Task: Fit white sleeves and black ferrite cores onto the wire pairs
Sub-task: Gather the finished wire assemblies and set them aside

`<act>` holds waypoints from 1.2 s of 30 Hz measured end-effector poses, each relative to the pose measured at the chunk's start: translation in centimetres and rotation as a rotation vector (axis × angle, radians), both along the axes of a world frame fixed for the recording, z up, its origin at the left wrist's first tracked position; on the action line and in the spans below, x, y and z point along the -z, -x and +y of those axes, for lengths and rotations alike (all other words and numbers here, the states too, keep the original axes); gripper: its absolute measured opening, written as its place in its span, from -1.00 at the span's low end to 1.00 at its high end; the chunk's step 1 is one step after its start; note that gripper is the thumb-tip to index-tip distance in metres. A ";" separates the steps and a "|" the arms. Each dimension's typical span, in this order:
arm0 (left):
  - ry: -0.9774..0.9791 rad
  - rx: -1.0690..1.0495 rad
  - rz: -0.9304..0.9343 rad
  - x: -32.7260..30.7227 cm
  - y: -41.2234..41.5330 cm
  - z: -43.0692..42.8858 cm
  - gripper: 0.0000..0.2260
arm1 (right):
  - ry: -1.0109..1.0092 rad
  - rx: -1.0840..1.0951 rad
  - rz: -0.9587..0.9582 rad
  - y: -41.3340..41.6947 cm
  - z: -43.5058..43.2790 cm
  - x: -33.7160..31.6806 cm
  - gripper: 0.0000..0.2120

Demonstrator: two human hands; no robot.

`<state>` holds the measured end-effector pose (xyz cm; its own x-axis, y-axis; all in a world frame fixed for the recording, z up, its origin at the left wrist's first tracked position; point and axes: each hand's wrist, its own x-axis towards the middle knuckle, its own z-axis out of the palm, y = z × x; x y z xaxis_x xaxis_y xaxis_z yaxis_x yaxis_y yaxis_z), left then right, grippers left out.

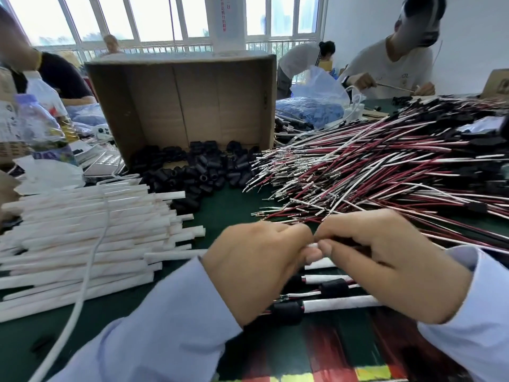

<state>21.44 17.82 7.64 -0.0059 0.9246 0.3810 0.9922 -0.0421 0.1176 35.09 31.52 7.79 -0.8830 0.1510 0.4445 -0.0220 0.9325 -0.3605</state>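
Green table mat (220, 216) is lying under bright windows (154, 20), with other workers sitting beyond. The 2 hands are meeting. Left hand (259, 268) is pinching a white sleeve (312, 245) and right hand (385, 260) is pinching a wire pair (344, 240). Both pieces are running left-right between the fingertips.

The green table (220, 213) bears heaps — white sleeves (82, 238) left, black ferrite cores (198, 169) middle, wire pairs (371, 172) right.

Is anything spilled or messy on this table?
Yes. The cardboard box lies tipped on its side, and black ferrite cores spill from its open mouth onto the green table. It may be on purpose, for easy reach. A white cable trails across the white sleeves.
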 end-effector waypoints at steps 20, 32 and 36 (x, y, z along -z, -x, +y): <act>0.184 -0.131 0.097 0.4 -2.5 0.1 -0.69 | -0.204 0.113 -0.418 -3.0 0.4 -0.4 -0.67; 0.106 0.007 -0.026 -0.4 -5.0 3.2 -0.67 | 0.074 0.192 -0.095 -8.3 2.6 -0.7 -0.74; 0.210 -0.008 0.003 -0.2 -2.1 5.1 -0.75 | 0.149 0.354 -0.052 -10.3 5.7 -1.1 -0.50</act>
